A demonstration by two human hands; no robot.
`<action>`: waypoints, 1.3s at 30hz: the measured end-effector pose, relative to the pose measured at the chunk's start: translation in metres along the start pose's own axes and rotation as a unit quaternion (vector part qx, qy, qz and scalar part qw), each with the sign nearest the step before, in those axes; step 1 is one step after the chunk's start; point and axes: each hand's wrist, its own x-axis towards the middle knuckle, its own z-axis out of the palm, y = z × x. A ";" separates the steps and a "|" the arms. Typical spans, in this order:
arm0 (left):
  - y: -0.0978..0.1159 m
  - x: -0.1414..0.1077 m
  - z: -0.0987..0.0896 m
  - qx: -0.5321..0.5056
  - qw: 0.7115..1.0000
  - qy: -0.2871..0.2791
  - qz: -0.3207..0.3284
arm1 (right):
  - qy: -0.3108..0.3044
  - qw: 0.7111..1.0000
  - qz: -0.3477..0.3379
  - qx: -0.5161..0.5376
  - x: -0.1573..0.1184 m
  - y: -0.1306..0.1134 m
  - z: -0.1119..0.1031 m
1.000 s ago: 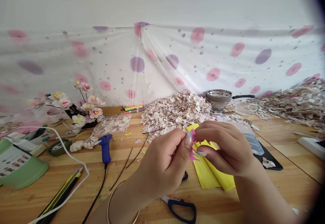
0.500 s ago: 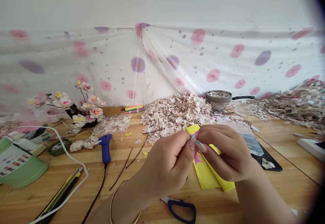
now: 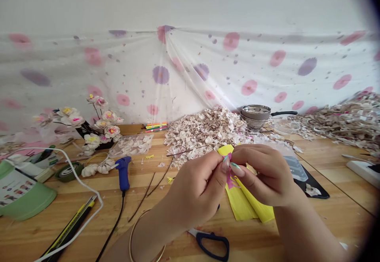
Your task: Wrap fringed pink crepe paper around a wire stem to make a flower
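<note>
Right of centre, lower half of the frame: one fringed pink strip (image 3: 231, 183), raised before folded yellow paper (image 3: 242, 206). Left hand (image 3: 197, 187), banded by a gold bangle (image 3: 130, 240) at the wrist: thumb and forefinger pinched on the strip. Right hand (image 3: 263, 175): thumb and forefinger drawn together on it too, fingertips meeting the left's. Bottom centre, I note scissors (image 3: 213, 236), partly hidden. Left of centre: one blue glue gun (image 3: 123, 175). Centre, behind the hands: heaped pale petals (image 3: 204, 131).
</note>
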 end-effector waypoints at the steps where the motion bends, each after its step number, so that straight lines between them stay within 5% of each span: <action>1: 0.000 0.000 0.000 0.000 1.000 -0.001 0.002 | -0.001 1.000 0.007 -0.001 0.000 0.000 0.000; 11: -0.002 0.000 0.004 -0.101 0.993 0.021 -0.063 | 0.029 0.998 -0.023 -0.044 -0.001 0.000 0.005; 17: 0.001 0.001 0.004 -0.050 0.998 0.027 -0.028 | 0.053 0.998 0.005 -0.035 -0.002 0.001 0.015; 27: -0.003 0.003 0.004 -0.003 0.998 0.054 0.011 | 0.066 0.986 0.056 0.144 -0.002 0.001 0.018; 32: -0.006 0.003 0.004 0.024 0.998 0.060 0.024 | 0.068 0.959 0.142 0.235 -0.005 -0.001 0.019; 39: -0.005 0.005 0.006 0.041 0.996 0.069 0.046 | 0.066 0.979 0.119 0.154 -0.008 0.003 0.023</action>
